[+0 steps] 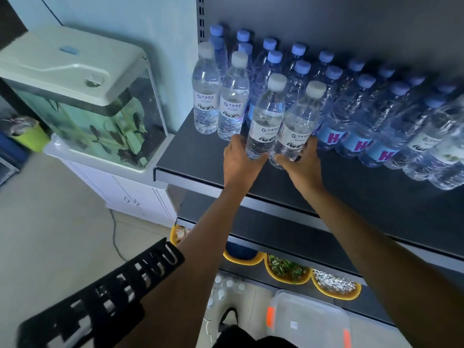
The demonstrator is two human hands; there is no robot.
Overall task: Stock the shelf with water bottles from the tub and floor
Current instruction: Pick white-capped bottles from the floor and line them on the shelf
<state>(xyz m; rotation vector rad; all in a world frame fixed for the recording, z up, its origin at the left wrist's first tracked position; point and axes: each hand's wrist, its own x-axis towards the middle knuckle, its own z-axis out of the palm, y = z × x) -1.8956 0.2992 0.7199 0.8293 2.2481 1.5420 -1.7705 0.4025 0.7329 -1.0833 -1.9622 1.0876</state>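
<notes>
While left hand [237, 160] fingers wrap left bottle [266, 119], right hand [302, 163] fingers wrap right bottle [297, 126], at dark shelf [351, 197]; fish tank [100, 116] upper left.

**Colours on and around a charcoal shelf**

The shelf [198, 156] is charcoal grey. On it, the white-capped bottles [263, 121] are clear, with white labels printed with dark mountains. The blue-capped bottles [331, 114] behind them carry sky-blue labels with a magenta H. Left of the shelf, a fish tank [100, 116] has a cream lid and green water (dark fish inside). Below the shelf are yellow bowls [334, 296], a clear tub [308, 312] with orange clasps, and a black sleeve [113, 292] with white lettering.
</notes>
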